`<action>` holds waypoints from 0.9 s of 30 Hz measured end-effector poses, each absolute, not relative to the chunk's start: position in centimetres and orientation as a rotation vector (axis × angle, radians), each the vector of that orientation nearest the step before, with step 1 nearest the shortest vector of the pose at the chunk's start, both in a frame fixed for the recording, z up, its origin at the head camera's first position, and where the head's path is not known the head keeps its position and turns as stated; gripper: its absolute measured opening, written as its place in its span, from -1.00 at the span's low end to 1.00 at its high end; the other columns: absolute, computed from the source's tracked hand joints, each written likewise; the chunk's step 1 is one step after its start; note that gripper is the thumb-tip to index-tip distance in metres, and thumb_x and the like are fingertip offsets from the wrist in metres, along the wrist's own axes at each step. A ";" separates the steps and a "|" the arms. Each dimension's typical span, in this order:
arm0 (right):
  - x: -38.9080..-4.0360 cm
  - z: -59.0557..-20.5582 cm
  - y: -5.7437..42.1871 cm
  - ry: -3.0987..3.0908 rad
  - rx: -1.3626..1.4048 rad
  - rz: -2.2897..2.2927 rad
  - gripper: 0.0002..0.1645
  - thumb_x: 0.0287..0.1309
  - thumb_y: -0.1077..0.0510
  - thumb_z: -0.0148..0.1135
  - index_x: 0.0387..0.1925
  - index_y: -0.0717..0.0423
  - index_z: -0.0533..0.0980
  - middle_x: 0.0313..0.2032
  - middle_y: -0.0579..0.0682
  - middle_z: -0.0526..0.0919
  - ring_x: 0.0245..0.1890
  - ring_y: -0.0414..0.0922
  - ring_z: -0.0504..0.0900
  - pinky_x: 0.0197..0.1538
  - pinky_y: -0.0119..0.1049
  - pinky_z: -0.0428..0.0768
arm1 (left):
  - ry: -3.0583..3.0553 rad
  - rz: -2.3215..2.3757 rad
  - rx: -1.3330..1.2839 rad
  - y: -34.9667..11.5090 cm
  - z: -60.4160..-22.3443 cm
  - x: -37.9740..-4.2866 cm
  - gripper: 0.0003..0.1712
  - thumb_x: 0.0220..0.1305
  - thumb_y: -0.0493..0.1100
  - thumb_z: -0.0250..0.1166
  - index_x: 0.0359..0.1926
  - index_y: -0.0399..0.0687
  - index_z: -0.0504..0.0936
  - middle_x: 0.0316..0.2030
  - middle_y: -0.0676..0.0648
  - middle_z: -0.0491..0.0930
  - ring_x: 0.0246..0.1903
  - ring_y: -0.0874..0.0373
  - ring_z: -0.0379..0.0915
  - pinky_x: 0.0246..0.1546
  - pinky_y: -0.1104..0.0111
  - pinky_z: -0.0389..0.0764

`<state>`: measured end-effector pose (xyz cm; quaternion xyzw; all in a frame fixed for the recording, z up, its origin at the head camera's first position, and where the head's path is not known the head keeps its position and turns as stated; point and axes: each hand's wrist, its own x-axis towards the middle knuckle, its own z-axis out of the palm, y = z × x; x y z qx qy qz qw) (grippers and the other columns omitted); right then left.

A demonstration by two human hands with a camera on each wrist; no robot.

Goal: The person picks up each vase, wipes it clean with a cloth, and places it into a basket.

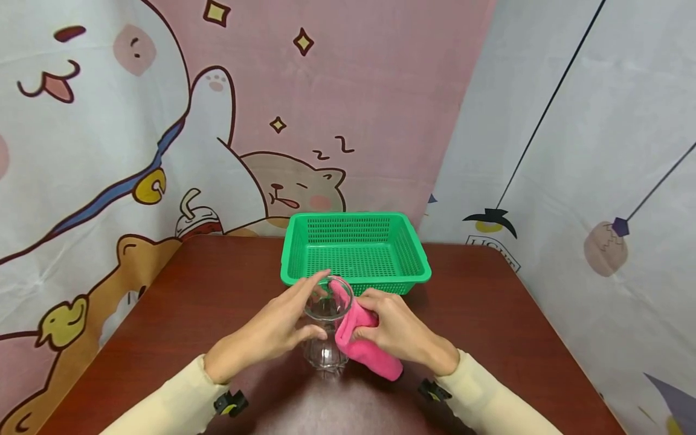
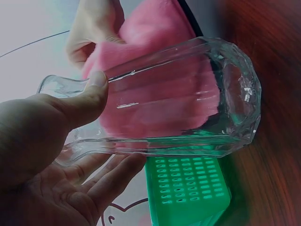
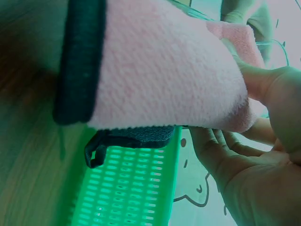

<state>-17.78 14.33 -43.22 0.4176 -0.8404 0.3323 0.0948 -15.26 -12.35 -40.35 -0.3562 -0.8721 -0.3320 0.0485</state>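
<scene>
A clear glass vase (image 1: 326, 353) with a flared rim and a faceted base stands mouth up in front of me. My left hand (image 1: 272, 329) grips it near the top, thumb on the near side and fingers around the far side. On the vase's right side, my right hand (image 1: 399, 332) pinches a folded pink cloth (image 1: 375, 357) between thumb and fingers. One end of the cloth overlaps the vase's mouth in the head view. In the right wrist view the cloth (image 3: 164, 70) shows a fuzzy face, a dark border and a small dark hanging loop (image 3: 95, 153).
Just behind the vase, a green perforated plastic basket (image 1: 405, 281) sits on the dark reddish-brown table (image 1: 217, 284). A cartoon-printed curtain (image 1: 380, 109) hangs beyond the table's back edge and along both sides.
</scene>
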 end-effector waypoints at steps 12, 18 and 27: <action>-17.7 -41.8 14.4 -2.445 1.199 1.174 -0.65 0.00 -0.03 0.49 -0.12 -0.25 0.61 -0.26 -0.34 0.54 -0.32 -0.31 0.50 -0.42 -0.43 0.55 | -2.636 -1.013 -1.107 -12.4 -40.5 -15.4 0.20 0.02 0.03 0.47 0.53 0.19 -0.13 0.12 -0.02 0.39 -0.02 0.20 0.46 -0.13 0.30 0.59; -17.7 -41.5 14.8 -2.414 1.161 1.276 -0.61 0.00 0.15 0.49 -0.08 -0.13 0.63 -0.23 -0.28 0.57 -0.34 -0.24 0.52 -0.46 -0.35 0.58 | -2.652 -1.020 -1.108 -12.2 -40.7 -15.4 0.18 0.03 0.10 0.43 0.52 0.17 -0.10 0.12 0.01 0.38 -0.02 0.17 0.47 -0.11 0.39 0.57; -17.9 -40.6 15.3 -2.331 1.152 1.267 -0.37 -0.01 0.20 0.46 0.16 -0.15 0.55 -0.06 -0.30 0.57 -0.23 -0.24 0.51 -0.46 -0.38 0.56 | -2.637 -1.014 -1.123 -12.1 -40.6 -15.5 0.22 0.02 -0.03 0.50 0.53 0.11 -0.13 0.14 -0.01 0.38 -0.01 0.14 0.46 -0.09 0.40 0.56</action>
